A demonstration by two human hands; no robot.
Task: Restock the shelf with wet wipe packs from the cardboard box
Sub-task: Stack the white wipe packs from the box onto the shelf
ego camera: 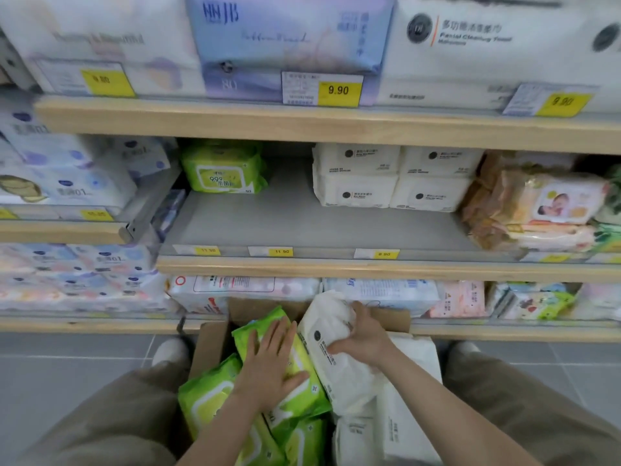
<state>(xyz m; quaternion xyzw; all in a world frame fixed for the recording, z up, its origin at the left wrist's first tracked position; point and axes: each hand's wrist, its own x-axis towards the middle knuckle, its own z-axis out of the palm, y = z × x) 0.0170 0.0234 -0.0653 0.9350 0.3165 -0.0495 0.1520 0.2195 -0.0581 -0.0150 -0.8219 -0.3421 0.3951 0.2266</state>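
A cardboard box point(210, 344) stands on the floor between my knees, holding several green wet wipe packs on the left and white packs on the right. My left hand point(272, 361) lies flat, fingers spread, on a tilted green pack point(302, 378). My right hand point(361, 334) is closed on the upper end of a white pack point(339, 375) leaning in the box. On the middle shelf point(302, 223), one green pack point(223, 169) sits at the back left and a block of white packs point(393, 178) at the back right.
Yellow price tags point(281, 252) line the shelf's front rail. Orange baby wipe packs point(537, 206) fill the shelf's right end, tissue packs point(67, 176) the left bay. Lower and upper shelves are stocked. Grey tiled floor point(67, 364) lies on either side of my legs.
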